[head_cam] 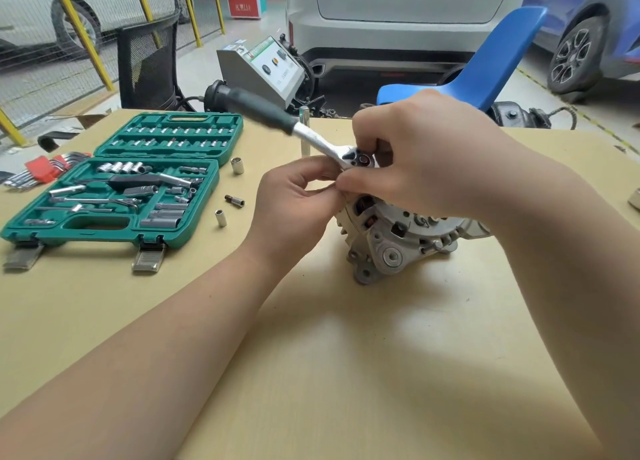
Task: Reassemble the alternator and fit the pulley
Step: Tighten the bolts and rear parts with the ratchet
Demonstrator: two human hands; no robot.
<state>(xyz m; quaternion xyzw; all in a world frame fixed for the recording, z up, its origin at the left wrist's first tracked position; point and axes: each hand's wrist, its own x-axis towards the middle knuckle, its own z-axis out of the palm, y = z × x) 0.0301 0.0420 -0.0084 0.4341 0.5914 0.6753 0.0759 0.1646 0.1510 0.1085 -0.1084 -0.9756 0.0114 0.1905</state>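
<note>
Both forearms reach in over the bare tan surface [346, 373]. Alternator [398, 241] sits on it, centre-right, partly under the hands. Left hand [294, 203]: fingers curled, pinching something small at the top of the housing; cannot tell what. Right hand [426, 154]: fingers clenched round the head of the ratchet [356, 156], whose dark handle sticks up and away to the left.

Risk, as I judge it: only the tool's head is held, so the long handle could swing or the socket slip off its fastener; the unclamped housing may roll.

Loose sockets [235, 201] lie just left of the hands. Beyond them, an open green socket case [114, 196] and red-holdered hex keys [45, 170]. Farther back: grey test box [259, 71], blue chair [485, 68], parked cars. Nothing blocks the work.
</note>
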